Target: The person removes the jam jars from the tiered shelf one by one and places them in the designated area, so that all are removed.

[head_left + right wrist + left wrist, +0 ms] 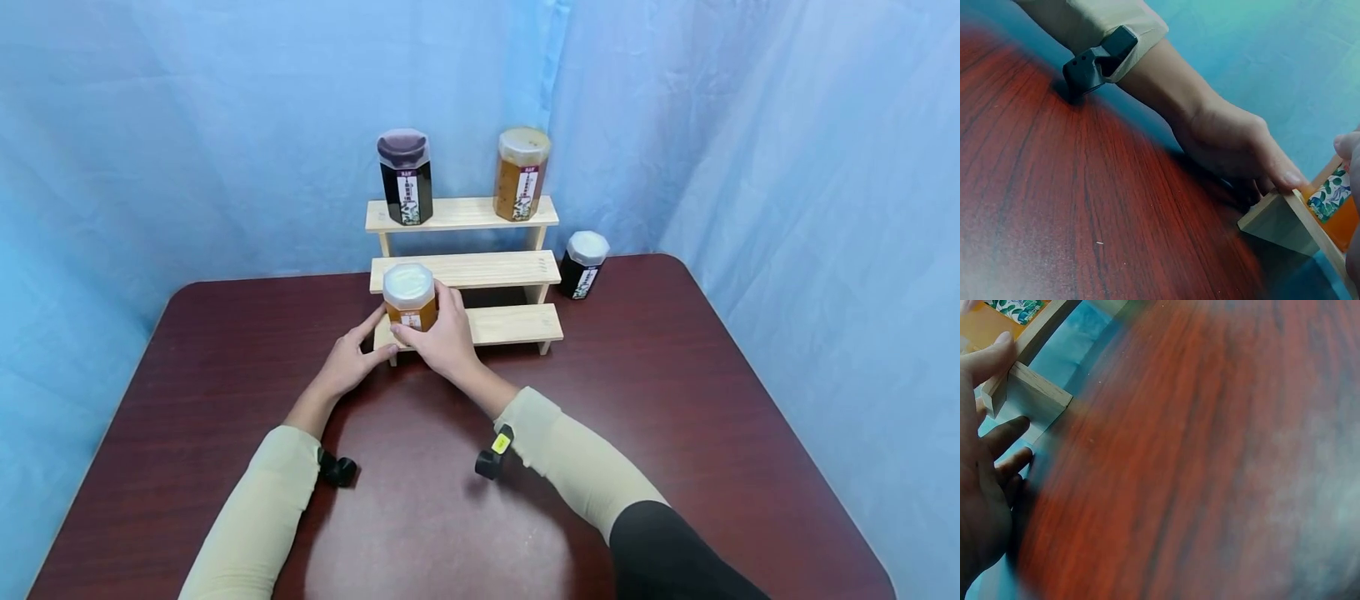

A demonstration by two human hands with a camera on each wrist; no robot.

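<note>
The left hand touches the lowest shelf, its grip spread, while the right hand pinches the amber jar, white-lidded with a leaf-patterned label, at that shelf's left end. Beyond, a dark jar stands on the desk; the top shelf bears a purple-lidded jar, also dark, and a second amber jar, their labels seemingly too small to read.

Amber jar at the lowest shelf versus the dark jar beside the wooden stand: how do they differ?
The amber jar has golden-orange contents; the dark jar looks nearly black. The right hand grips the amber jar, while no hand touches the dark jar. The amber jar is at the lowest shelf; the dark jar stands on the table. Both have pale lids.
</note>
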